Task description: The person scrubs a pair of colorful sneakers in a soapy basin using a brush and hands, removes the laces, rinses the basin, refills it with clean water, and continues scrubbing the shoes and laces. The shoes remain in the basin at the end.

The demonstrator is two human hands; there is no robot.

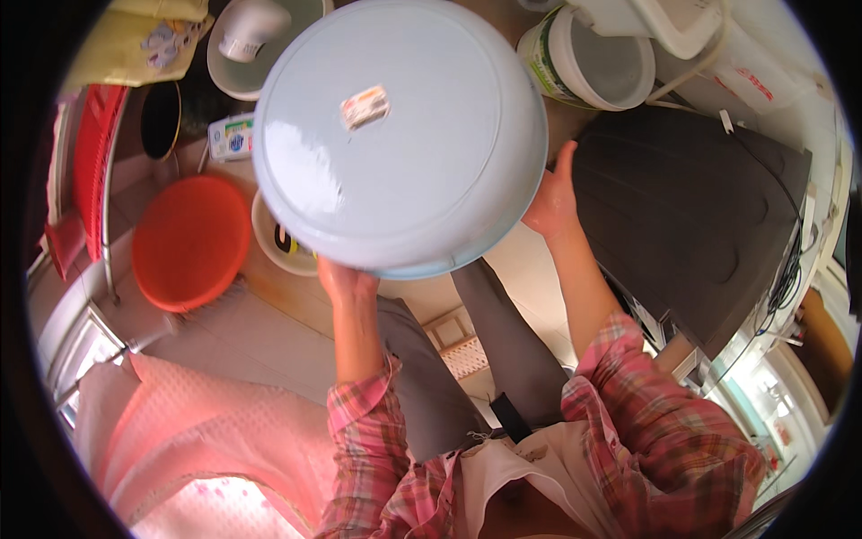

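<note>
A large pale blue plastic basin (417,155) is held up in front of me, its underside facing my eyes. A worn sticker (366,107) is stuck near the middle of that base. My left hand (347,276) grips the basin's near rim from below, with most of the fingers hidden behind it. On the other side, my right hand (554,202) holds the rim with the thumb pointing up along the outside. The inside of the basin is turned away and cannot be seen.
An orange-red basin (191,244) is at the left, beside a partly hidden pale bowl (261,232). White buckets (606,60) (232,75) stand at the back. A dark flat-topped surface (687,215) with a black cable (794,259) is at the right. Pink cloth (222,418) hangs at lower left.
</note>
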